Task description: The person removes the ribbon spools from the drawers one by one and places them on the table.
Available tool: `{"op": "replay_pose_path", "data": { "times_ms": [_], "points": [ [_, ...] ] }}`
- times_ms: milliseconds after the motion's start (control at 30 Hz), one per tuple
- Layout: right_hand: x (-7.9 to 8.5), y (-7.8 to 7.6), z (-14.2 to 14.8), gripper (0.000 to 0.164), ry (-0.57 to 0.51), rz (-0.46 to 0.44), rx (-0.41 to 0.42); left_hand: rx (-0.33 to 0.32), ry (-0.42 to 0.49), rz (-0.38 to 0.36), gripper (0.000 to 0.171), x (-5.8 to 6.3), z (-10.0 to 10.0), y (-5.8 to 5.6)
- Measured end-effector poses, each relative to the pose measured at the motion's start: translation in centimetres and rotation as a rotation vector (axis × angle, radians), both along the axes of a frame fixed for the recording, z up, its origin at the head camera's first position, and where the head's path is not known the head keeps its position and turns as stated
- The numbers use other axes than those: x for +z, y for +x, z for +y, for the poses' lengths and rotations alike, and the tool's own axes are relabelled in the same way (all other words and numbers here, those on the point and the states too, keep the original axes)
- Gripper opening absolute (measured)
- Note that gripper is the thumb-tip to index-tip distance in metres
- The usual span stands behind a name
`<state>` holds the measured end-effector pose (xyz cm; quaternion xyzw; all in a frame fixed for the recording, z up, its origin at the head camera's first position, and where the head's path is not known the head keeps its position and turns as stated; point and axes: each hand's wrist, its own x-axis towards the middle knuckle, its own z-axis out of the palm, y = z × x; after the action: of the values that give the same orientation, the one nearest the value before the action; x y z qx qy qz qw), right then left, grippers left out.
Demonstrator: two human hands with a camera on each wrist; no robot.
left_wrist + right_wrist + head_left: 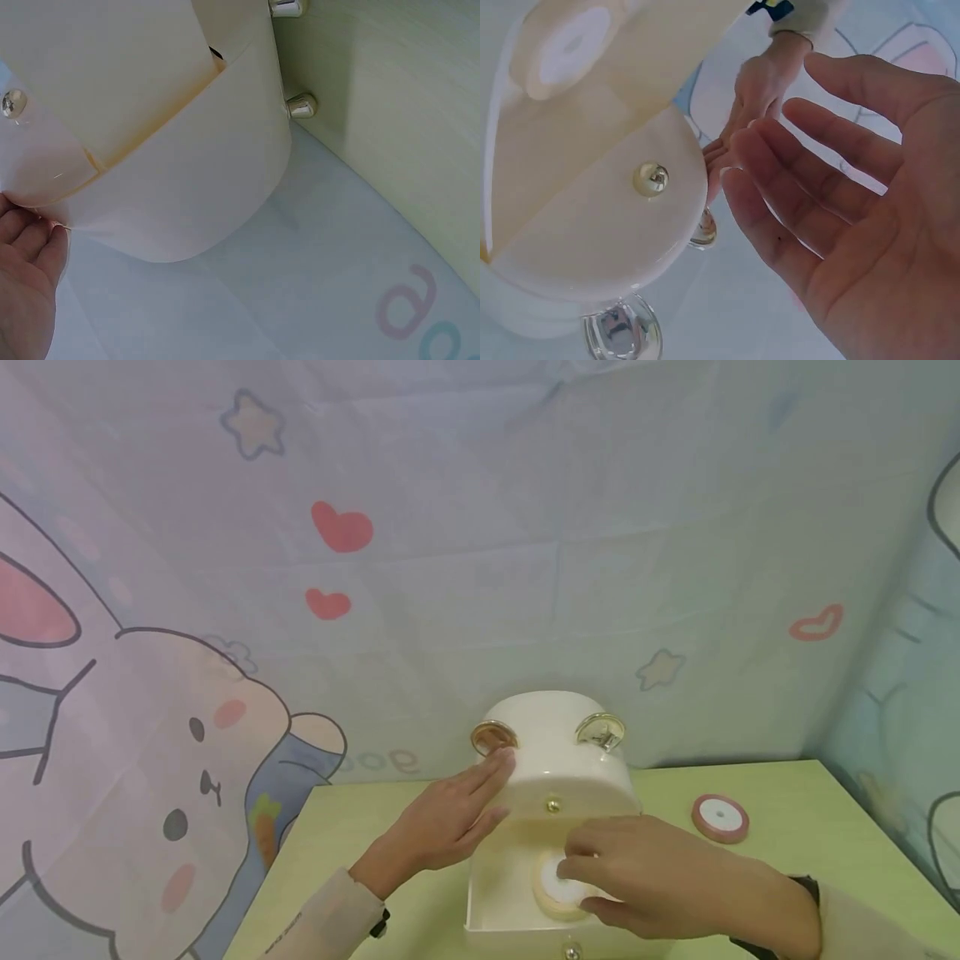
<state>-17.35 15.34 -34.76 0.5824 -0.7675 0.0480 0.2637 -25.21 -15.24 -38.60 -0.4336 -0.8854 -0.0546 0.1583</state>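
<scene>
A white rounded box (551, 735) stands on the table, with a gold knob (553, 805) on its front and two shiny round pieces on top. Its lower drawer (487, 914) is pulled out. Inside that drawer lies a cream ribbon spool (550, 897) with a white centre. My left hand (450, 818) touches the upper left side of the box with nearly straight fingers. Over the drawer, just above the spool, is my right hand (652, 877). In the right wrist view its fingers (795, 202) are loosely bent and hold nothing, apart from the spool (577, 45).
A pink-rimmed ribbon spool (720, 818) lies on the green table (810, 885) to the right of the box. Behind the table hangs a printed cloth (465, 568) with hearts, stars and a rabbit. Small metallic feet (302, 106) stick out from the box's underside.
</scene>
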Motion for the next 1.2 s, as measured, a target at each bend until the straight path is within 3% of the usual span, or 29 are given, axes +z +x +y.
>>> {"op": "replay_pose_path", "data": {
  "times_ms": [167,500,800,1200],
  "points": [
    [0.5,-0.5,-0.6,0.038,0.155,-0.041,-0.042,-0.002,0.005,0.006,0.062,-0.1,0.0,0.1],
    [-0.3,-1.8,-2.5,0.03,0.411,-0.161,-0.171,0.002,-0.002,0.003,0.062,-0.2,0.0,0.2],
    [-0.5,-2.4,-4.0,0.036,0.52,-0.193,-0.174,-0.001,-0.005,0.025,0.062,-0.1,0.1,0.0],
    [-1.8,-3.9,-5.3,0.068,0.6,-0.195,-0.199,0.005,-0.013,0.03,0.062,0.0,0.1,0.1]
  ]
}}
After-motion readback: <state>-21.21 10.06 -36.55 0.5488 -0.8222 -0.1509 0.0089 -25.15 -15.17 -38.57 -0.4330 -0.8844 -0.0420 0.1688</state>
